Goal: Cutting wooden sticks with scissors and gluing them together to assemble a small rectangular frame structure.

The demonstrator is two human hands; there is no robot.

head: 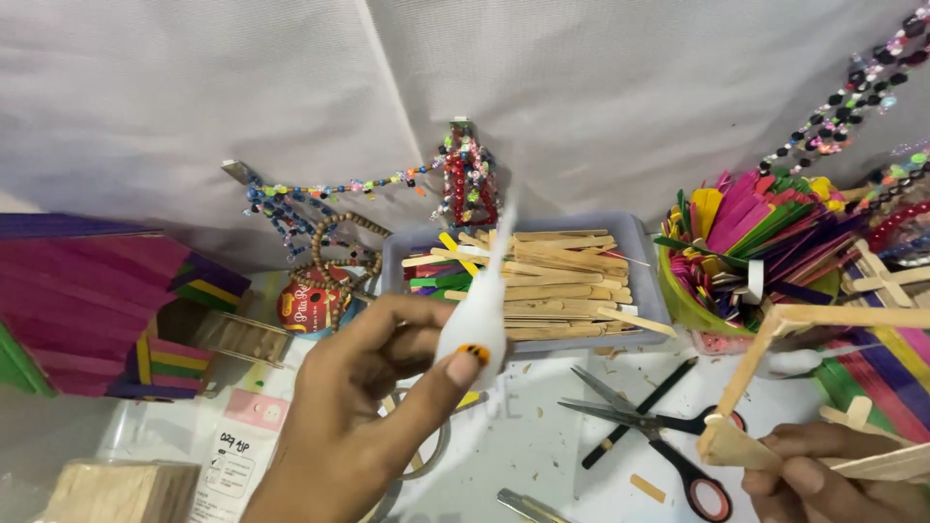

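The left hand (373,387) pinches a white glue bottle (477,315) — nozzle toward one o'clock — while the stick frame (775,383), clamped in the right hand (823,475), lies at four o'clock — well apart.

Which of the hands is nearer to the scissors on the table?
The right hand. It holds a frame of wooden sticks just right of the scissors, almost beside their handles. The left hand holds a white glue bottle farther away, to their left.
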